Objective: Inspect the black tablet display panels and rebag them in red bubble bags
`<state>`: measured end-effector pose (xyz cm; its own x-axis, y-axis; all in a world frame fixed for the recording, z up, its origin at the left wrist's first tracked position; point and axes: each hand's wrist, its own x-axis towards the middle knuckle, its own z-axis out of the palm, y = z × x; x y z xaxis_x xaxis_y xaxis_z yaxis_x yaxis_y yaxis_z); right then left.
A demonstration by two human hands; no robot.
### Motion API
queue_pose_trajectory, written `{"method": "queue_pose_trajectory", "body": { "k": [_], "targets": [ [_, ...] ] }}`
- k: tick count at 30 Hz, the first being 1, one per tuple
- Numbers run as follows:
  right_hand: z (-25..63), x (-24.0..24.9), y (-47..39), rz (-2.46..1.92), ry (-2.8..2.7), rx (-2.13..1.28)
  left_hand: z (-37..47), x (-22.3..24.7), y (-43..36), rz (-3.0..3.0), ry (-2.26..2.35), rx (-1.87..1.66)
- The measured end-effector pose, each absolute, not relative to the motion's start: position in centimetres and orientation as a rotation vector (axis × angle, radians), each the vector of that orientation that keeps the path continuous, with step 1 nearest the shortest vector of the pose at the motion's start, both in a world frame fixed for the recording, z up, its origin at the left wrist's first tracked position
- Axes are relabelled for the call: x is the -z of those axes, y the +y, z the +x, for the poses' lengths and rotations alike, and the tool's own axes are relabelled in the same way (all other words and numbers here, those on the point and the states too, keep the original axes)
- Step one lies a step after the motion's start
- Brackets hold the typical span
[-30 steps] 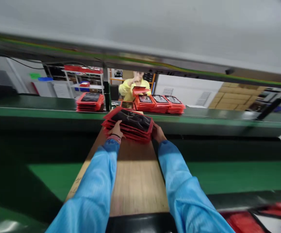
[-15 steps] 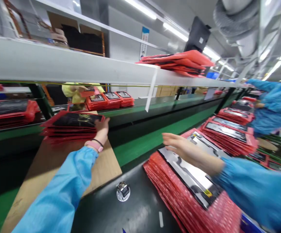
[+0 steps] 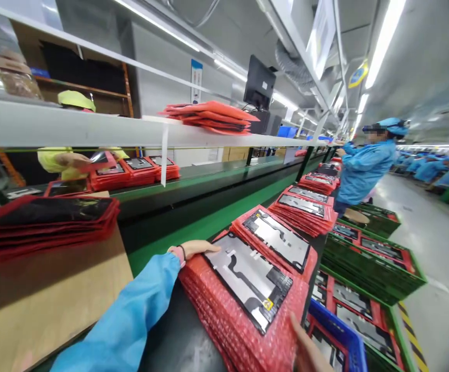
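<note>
Both hands moved from dark stack [image 3: 46,222] to bubble-wrap stack [image 3: 247,299]: my left hand [image 3: 193,249] and right hand [image 3: 309,351] flat, open against its ends; lifting needs even squeeze.

Head cam, just the one view here

It's sitting up at head height, looking forward-right and down along the green conveyor belt [image 3: 208,227], hovering close over the red bubble-wrap stack [image 3: 243,315]; edges are probably getting stretched by the lens.
</note>
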<state>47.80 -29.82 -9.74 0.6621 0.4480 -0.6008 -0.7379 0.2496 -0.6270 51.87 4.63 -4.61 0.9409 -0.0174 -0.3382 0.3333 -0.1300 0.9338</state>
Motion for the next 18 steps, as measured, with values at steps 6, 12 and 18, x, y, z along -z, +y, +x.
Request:
{"method": "queue_pose_trajectory", "body": {
  "k": [6,12,18],
  "targets": [
    [47.7,6.6,-27.2,-0.840,0.249,-0.834,52.1,6.1,4.7,1.482,0.271,0.502],
    [47.9,6.5,-26.5,-0.871,0.289,-0.808,51.4,7.6,4.2,1.357,0.297,0.455],
    [47.5,7.6,-30.1,-1.095,0.217,-0.906,49.1,8.4,2.3,1.360,0.303,0.427]
  ]
}}
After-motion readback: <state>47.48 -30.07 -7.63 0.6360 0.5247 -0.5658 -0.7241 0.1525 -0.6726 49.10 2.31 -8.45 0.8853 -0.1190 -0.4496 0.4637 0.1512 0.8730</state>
